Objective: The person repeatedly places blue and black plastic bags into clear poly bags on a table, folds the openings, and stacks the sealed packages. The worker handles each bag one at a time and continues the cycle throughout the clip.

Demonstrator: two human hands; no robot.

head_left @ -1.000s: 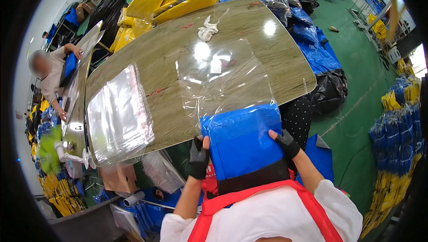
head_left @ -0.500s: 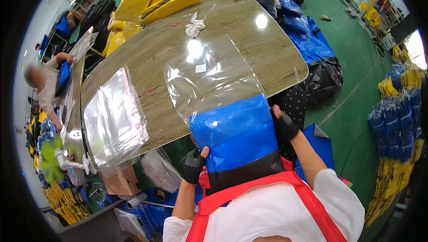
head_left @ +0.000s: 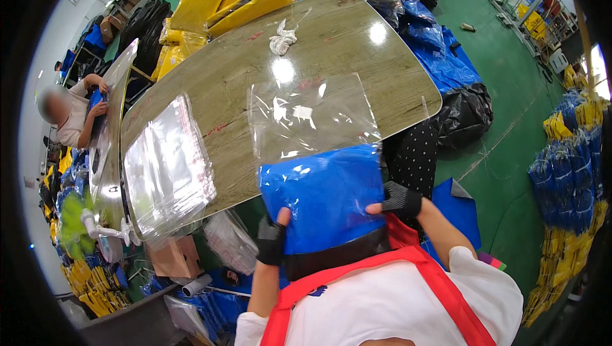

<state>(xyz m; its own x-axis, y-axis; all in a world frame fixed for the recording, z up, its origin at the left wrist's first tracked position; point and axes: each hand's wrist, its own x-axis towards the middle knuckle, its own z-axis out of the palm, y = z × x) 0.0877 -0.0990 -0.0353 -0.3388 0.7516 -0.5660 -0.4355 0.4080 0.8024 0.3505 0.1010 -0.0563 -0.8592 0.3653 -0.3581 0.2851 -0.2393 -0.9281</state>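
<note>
In front of my body is a flat, folded blue piece of sheet material [head_left: 325, 190] with a black band along its near edge. Its far part lies inside a clear plastic bag [head_left: 290, 113], whose far portion spreads over the wood-patterned table [head_left: 338, 34]. My left hand [head_left: 273, 237], in a black fingerless glove, grips the left edge, thumb on top. At the opposite edge my right hand [head_left: 400, 201], gloved alike, pinches the piece with its thumb over the blue surface. The fingers underneath are hidden.
A stack of clear plastic bags [head_left: 167, 164] lies on the table's left part. A crumpled white cloth [head_left: 282, 40] sits farther back. Yellow packs [head_left: 248, 2] and blue packs [head_left: 440, 56] crowd the far edge. At left, another person [head_left: 73, 113] handles something blue beside a green-bladed fan [head_left: 76, 226].
The blue piece and its clear bag have shifted left and straightened. My right hand has come down and inward onto the piece's right edge. The other person's hands have come together.
</note>
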